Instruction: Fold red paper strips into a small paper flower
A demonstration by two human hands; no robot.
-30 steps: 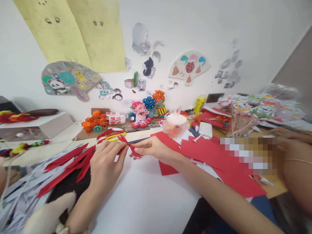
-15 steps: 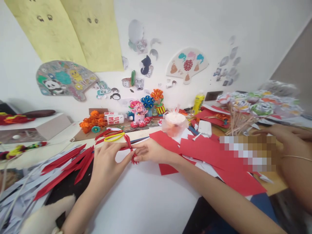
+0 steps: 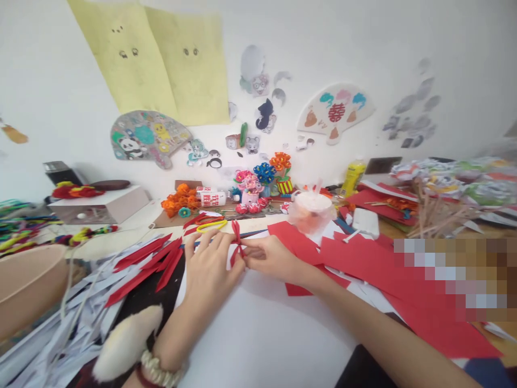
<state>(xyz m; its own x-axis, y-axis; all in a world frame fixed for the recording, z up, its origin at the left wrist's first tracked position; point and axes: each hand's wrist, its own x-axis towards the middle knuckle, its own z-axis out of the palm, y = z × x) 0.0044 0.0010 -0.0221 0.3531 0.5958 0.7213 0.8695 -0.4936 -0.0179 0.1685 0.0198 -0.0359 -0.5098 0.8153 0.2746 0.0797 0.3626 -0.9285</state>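
Observation:
A small folded red paper piece [image 3: 236, 231] is pinched between my two hands above a large white sheet [image 3: 266, 323]. My left hand [image 3: 210, 264] is closed on it from the left, thumb and fingertips pressed together, and partly hides it. From the right, my right hand [image 3: 270, 260] grips the same piece, thumb and fingers together. Just beyond my left fingers lies a yellow loop [image 3: 211, 226], seemingly a scissor handle, by some red strips. Flat red paper sheets [image 3: 363, 264] lie to the right of my right hand.
Folded red strips [image 3: 137, 269] and white paper strips [image 3: 81, 307] lie at the left. Behind my hands stand a wrapped cup with a straw [image 3: 311, 207], pipe-cleaner flowers [image 3: 264, 175] and a yellow bottle [image 3: 353, 178]. Paper flowers on sticks [image 3: 436, 202] lie at the right.
The view has swung left, so everything appears further right. Both hands stay closed on the red paper piece, whose upper part now shows as two upright points. The other person's arm at right has left view.

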